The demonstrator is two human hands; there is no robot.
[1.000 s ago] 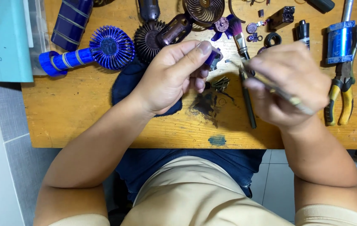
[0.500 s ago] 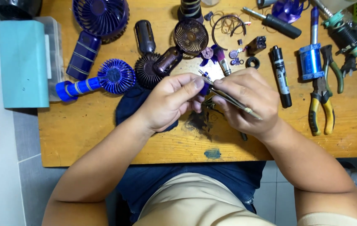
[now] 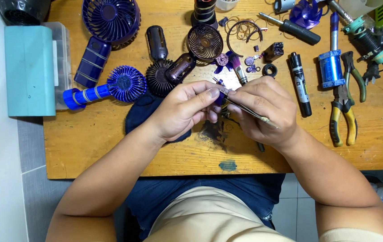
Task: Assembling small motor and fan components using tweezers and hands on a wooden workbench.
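The left hand [image 3: 180, 112] pinched a small purple part [image 3: 219, 96] between thumb and fingertips, just above the wooden workbench [image 3: 110, 143]. The right hand [image 3: 263, 112] was clamped on thin tweezers [image 3: 247, 110], their long axis slanting up-left so the tips met the part from the right. Blue handheld fans [image 3: 106, 87] and yellow-handled pliers [image 3: 344, 112] lay well apart.

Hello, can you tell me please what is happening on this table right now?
A person sits at a wooden workbench and works on a small blue part. The left hand pinches the part, and the right hand holds thin metal tweezers with the tips at it. Around the hands lie taken-apart handheld fans: a blue fan, a dark fan head, a black cylinder, and yellow-handled pliers.
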